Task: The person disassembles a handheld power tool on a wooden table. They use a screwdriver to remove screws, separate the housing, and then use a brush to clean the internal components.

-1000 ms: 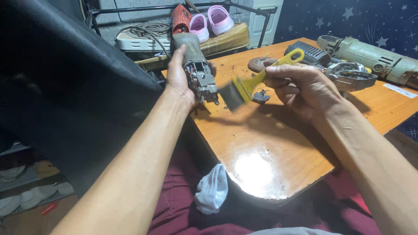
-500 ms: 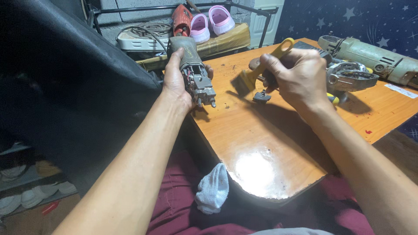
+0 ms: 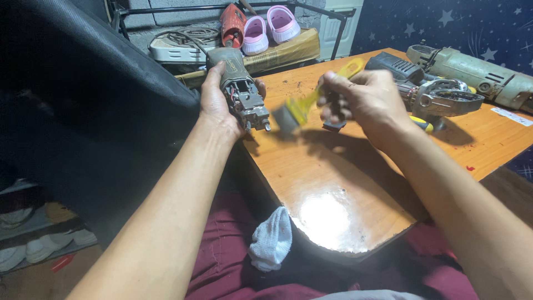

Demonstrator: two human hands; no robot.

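My left hand (image 3: pixel 217 100) grips a grey power-tool body (image 3: pixel 240 89) with its open, metal inner end pointing toward me, held over the near left corner of the orange wooden table (image 3: pixel 333 178). My right hand (image 3: pixel 363 103) holds a yellow-handled brush (image 3: pixel 302 111), blurred with motion, its dark bristles just right of the tool's open end. A small dark part sits under my right fingers.
An angle grinder (image 3: pixel 472 69) and a dismantled metal gear housing (image 3: pixel 444 100) lie at the table's far right. A white cloth (image 3: pixel 272 239) rests on my lap. Pink shoes (image 3: pixel 269 25), a red tool and a power strip sit on a rack behind.
My right hand has swung the brush back leftward, bringing the bristles close to the tool's open end. My left hand has kept the tool body nearly still.
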